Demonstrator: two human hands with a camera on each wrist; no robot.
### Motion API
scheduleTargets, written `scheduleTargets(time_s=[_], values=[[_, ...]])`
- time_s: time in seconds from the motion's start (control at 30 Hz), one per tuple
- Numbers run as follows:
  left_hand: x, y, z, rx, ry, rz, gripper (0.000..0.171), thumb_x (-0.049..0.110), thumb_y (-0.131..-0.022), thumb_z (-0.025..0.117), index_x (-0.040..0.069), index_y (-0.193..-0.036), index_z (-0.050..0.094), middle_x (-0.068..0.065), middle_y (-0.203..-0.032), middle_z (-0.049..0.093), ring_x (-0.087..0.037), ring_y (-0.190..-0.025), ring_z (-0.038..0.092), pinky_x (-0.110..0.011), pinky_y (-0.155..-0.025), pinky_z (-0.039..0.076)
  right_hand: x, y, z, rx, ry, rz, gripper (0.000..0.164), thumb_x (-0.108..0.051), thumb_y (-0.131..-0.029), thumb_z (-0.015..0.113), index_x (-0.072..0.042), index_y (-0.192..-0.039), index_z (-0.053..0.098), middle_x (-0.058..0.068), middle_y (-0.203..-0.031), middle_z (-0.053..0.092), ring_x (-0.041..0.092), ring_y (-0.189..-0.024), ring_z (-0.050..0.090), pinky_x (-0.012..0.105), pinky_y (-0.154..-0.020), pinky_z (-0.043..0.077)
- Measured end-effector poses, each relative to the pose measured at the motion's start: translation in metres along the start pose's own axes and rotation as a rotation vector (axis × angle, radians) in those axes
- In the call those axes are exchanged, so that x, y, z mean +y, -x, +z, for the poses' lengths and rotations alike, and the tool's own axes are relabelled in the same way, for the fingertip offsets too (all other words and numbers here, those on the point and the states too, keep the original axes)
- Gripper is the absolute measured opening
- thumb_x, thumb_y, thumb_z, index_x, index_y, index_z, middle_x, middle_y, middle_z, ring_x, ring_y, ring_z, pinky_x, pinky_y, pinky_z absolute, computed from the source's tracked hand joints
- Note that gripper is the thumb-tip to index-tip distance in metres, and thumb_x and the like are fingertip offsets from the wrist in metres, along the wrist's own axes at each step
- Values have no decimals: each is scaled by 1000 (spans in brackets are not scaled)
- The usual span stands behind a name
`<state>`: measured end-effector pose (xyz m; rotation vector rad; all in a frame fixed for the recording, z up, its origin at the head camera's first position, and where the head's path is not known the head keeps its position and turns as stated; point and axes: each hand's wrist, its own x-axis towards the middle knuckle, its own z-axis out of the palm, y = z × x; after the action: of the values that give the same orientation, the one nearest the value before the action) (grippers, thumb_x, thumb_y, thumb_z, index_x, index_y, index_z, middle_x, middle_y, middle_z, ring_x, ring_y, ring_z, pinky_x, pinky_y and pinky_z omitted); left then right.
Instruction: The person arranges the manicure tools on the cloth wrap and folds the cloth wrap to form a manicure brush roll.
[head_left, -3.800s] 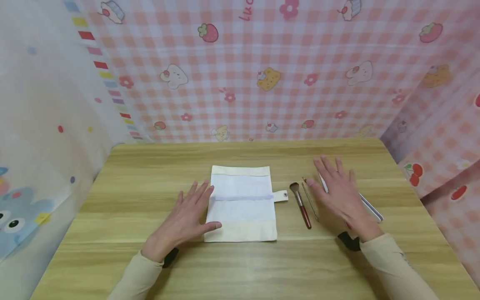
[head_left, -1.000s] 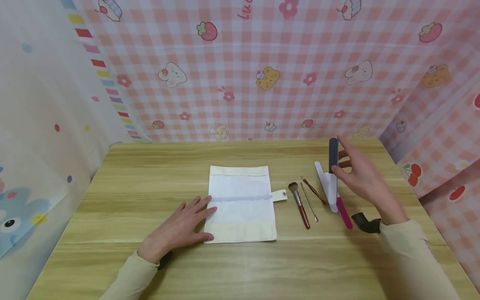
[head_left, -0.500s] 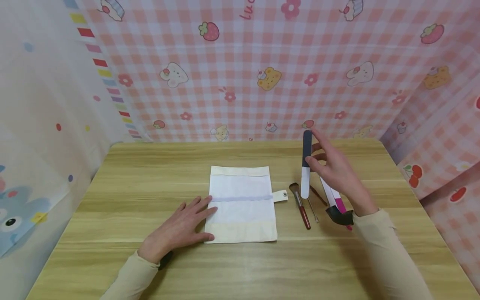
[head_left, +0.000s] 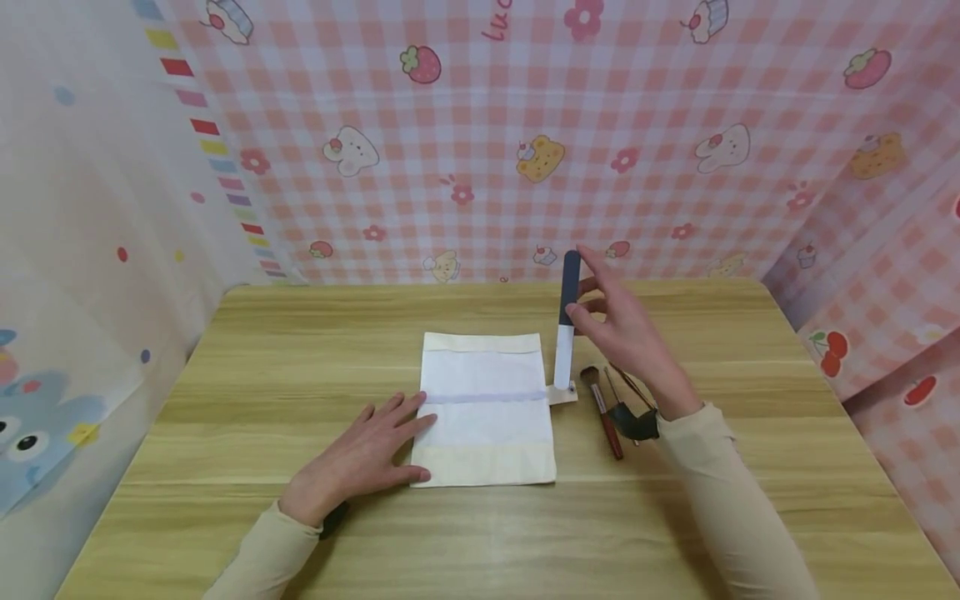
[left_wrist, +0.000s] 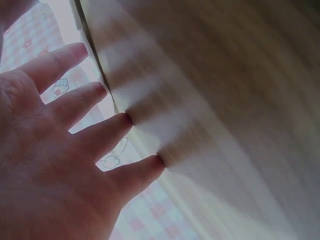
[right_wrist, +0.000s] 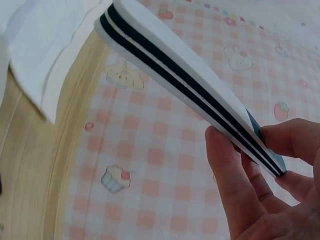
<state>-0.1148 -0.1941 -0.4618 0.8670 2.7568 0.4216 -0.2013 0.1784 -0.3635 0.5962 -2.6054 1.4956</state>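
Observation:
My right hand [head_left: 622, 329] pinches a nail buffer [head_left: 564, 354], dark grey at the top and white below, between thumb and fingers. The buffer stands nearly upright; its lower end overlaps the snap strap [head_left: 561, 397] of a cream roll-up pouch [head_left: 483, 462] in the head view. In the right wrist view the buffer's edge [right_wrist: 185, 80] has black and white layers. The pouch lies spread flat, white inside with a pale lilac band across the middle. My left hand [head_left: 360, 458] rests at its left edge, fingers spread, fingertips touching down in the left wrist view.
A brush [head_left: 602, 412] with a red handle lies right of the strap. Beside it are a thin metal tool [head_left: 612, 385] and bronze tweezers [head_left: 632, 382], partly behind my right wrist's dark camera [head_left: 633, 422]. A pink checked curtain [head_left: 450, 125] hangs behind the wooden table [head_left: 480, 542].
My right hand lay spread over the files, then took hold of the buffer and lifted it. It has carried the buffer left towards the pouch. My left hand shifted slightly at the pouch's edge.

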Motion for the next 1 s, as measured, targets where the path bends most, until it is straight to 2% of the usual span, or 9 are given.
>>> scheduleTargets(time_s=[0.27,0.63,0.83,1.0], values=[[2,0,0,-7,-3,4,77,50,-92,75,13,-154,51,-14,-168,29,-46,-152,24,-75,-113,25,-6,-13,24,16,-77,-18,77,-2,-102,60,-23,-166,24,20,-122,59,36,-99,71,35,-73,62],[13,1,1,-28,-13,0,76,49,-92,76,12,-153,51,-16,-167,30,-51,-150,27,-75,-112,26,-12,-32,59,20,-214,5,71,-2,-101,63,-20,-162,32,19,-115,60,35,-93,74,35,-74,63],[20,2,2,-30,-14,-10,75,49,-92,76,12,-153,52,-16,-167,30,-51,-149,28,-76,-112,27,-14,-40,74,15,-220,15,70,-4,-101,63,-19,-161,32,18,-113,60,33,-90,74,34,-76,63],[25,4,4,-1,-26,0,75,48,-91,77,11,-151,54,-18,-165,33,-51,-148,31,-76,-111,29,-13,-45,84,18,-234,14,68,-3,-101,63,-18,-160,33,17,-111,60,30,-86,74,36,-76,63]])
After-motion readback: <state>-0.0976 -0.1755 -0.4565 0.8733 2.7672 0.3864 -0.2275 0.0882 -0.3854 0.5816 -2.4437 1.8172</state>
